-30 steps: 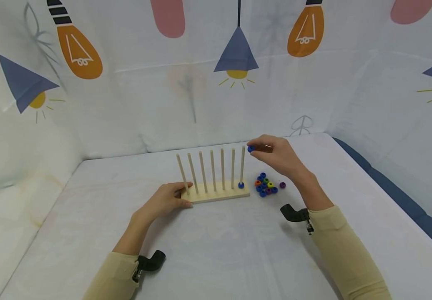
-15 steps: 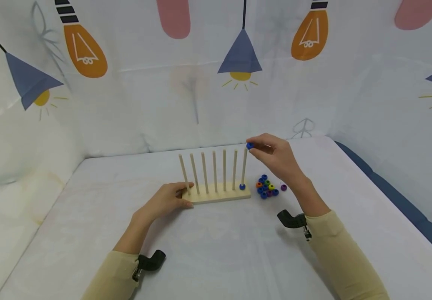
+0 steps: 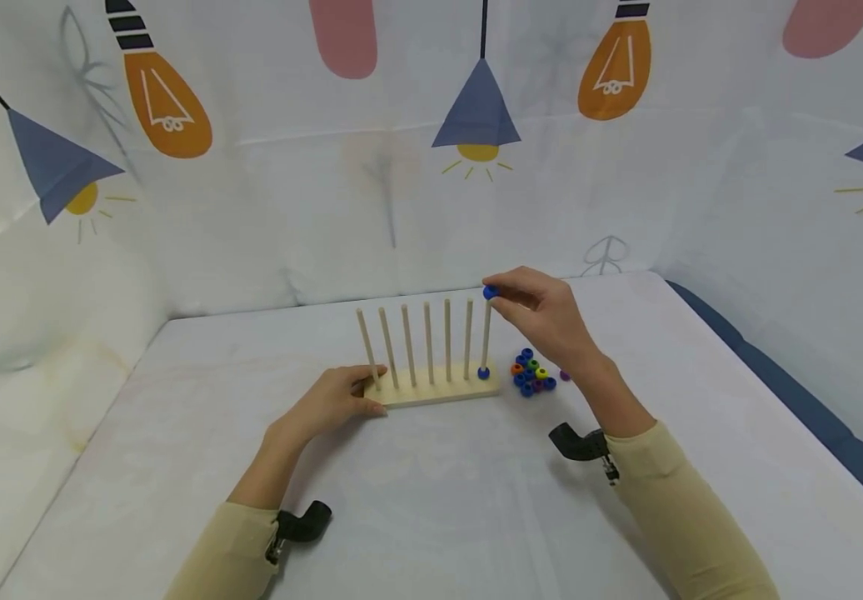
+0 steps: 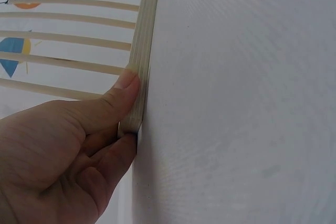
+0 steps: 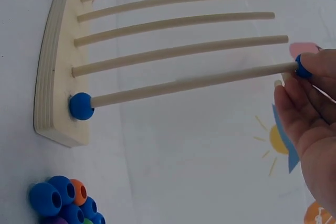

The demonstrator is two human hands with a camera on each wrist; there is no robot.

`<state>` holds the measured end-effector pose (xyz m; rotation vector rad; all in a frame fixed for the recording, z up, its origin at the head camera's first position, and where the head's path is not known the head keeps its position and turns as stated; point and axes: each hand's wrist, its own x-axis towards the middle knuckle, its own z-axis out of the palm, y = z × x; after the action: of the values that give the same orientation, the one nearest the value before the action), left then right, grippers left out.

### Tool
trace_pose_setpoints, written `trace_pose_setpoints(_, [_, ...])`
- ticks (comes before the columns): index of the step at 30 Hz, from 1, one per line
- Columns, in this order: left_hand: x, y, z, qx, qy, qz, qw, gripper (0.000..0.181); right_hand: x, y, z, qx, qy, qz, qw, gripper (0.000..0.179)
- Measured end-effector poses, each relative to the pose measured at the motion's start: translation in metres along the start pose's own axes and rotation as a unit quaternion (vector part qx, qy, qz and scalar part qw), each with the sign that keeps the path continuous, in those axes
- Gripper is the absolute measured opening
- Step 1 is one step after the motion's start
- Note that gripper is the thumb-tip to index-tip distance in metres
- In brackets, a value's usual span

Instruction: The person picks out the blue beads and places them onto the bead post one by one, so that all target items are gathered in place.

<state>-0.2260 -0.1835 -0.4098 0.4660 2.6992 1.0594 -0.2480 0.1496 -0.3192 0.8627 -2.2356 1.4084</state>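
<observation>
A wooden peg rack (image 3: 442,389) with a row of upright pegs stands on the table. My left hand (image 3: 334,402) grips its left end; in the left wrist view the thumb (image 4: 126,85) lies on the front of the base. With thumb and fingertips my right hand (image 3: 540,310) pinches a blue bead (image 3: 490,292) at the top of the rightmost peg (image 3: 486,337). In the right wrist view that bead (image 5: 302,66) sits right at the peg's tip. Another blue bead (image 5: 82,106) rests at the foot of the same peg.
A cluster of loose beads (image 3: 529,379) lies just right of the rack, mostly blue, with orange, green, yellow and purple among them. One purple bead (image 3: 565,375) lies apart, partly behind the right wrist. A printed fabric wall (image 3: 289,208) rises behind the table.
My right hand has moved slightly left, bringing the blue bead from beside the rightmost peg onto its tip. The left hand keeps its grip on the rack.
</observation>
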Motion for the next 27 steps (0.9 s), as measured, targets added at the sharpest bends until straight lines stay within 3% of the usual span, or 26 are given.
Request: trace_pose_setpoints(27, [-0.0009,-0.0028,-0.0007,0.0,0.005,0.009,0.9999,0.066,-0.0014,0.0052,0.0033,-0.048,-0.041,0.048,0.9969,0.022])
